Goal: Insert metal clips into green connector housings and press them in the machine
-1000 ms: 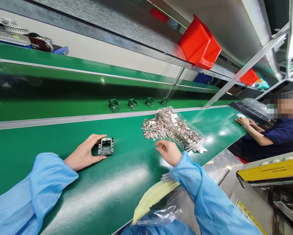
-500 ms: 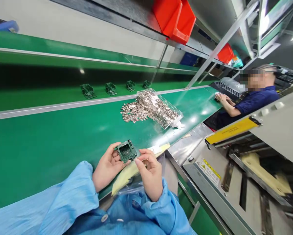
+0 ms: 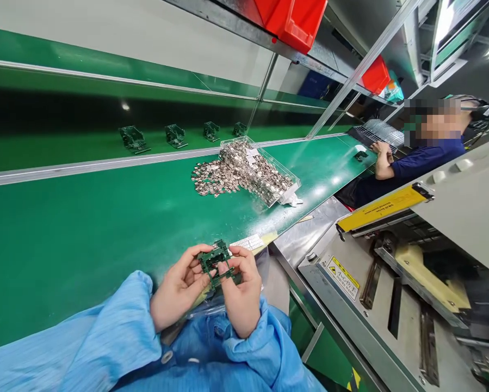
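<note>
A small dark green plastic housing with an open middle is held over the near edge of the green bench. My left hand grips its left side between thumb and fingers. On its right side, my right hand is closed too, with the thumb pressed at the housing's lower part. Whether a small piece sits under that thumb is hidden. Beyond my hands, small metal pieces spill from a clear plastic tray onto the bench. Several similar green housings stand in a row at the back.
A yellowish sheet with white labels lies at the bench edge beside my right hand. To the right stands a metal machine with a warning label. Farther along, a person in dark blue works at the bench. A red bin sits overhead.
My right hand has moved in from beside the housing and now grips its right side. The housing has turned and tilted. The co-worker's hand has shifted, showing a dark part on the bench.
</note>
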Action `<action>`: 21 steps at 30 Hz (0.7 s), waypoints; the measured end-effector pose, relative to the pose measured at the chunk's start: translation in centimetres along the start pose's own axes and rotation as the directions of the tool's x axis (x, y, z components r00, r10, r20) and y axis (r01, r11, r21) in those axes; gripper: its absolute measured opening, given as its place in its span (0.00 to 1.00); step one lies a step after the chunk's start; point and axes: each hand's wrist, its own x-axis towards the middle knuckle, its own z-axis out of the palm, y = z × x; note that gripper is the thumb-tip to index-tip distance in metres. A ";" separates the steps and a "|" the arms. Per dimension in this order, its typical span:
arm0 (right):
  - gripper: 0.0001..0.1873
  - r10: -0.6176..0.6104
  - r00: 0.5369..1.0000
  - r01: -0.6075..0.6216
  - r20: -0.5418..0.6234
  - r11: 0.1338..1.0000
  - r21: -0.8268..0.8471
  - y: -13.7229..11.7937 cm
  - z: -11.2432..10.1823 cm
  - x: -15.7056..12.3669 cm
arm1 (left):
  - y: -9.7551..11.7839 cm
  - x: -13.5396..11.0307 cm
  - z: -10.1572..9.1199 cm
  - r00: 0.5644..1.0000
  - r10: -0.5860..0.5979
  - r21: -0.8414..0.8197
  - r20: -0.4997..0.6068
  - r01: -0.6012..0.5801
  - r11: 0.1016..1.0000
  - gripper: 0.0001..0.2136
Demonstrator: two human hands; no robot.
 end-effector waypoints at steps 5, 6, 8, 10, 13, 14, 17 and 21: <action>0.02 0.030 0.999 -0.031 0.029 0.999 0.009 -0.1 0.3 -0.2 | 0.3 0.1 0.0 0.998 -0.017 0.065 -0.067 0.021 0.998 0.15; 0.02 0.070 0.997 -0.072 0.044 0.996 0.043 -0.1 0.4 -0.3 | 0.4 0.1 0.0 0.996 -0.025 0.073 -0.083 0.031 0.997 0.15; 0.03 0.157 0.984 -0.167 0.082 0.977 0.135 -0.2 0.7 -0.3 | 0.6 0.2 0.1 0.993 -0.046 0.077 -0.112 0.055 0.996 0.15; 0.05 0.212 0.972 -0.230 0.102 0.947 0.226 -0.2 0.9 -0.3 | 0.7 0.2 0.2 0.989 -0.065 0.073 -0.133 0.075 0.995 0.16; 0.06 0.230 0.971 -0.241 0.070 0.915 0.325 -0.4 1.3 -0.1 | 0.6 0.2 0.2 0.984 -0.078 0.058 -0.160 0.088 0.994 0.17; 0.07 0.236 0.970 -0.240 0.054 0.905 0.351 -0.4 1.4 -0.1 | 0.6 0.2 0.2 0.983 -0.079 0.056 -0.166 0.090 0.994 0.17; 0.11 0.254 0.967 -0.245 0.031 0.883 0.400 -0.7 1.6 0.0 | 0.7 0.1 0.3 0.981 -0.083 0.066 -0.177 0.096 0.993 0.17; 0.12 0.253 0.966 -0.246 0.041 0.870 0.426 -0.9 1.5 -0.3 | 1.0 -0.2 0.6 0.981 -0.067 0.099 -0.181 0.086 0.991 0.16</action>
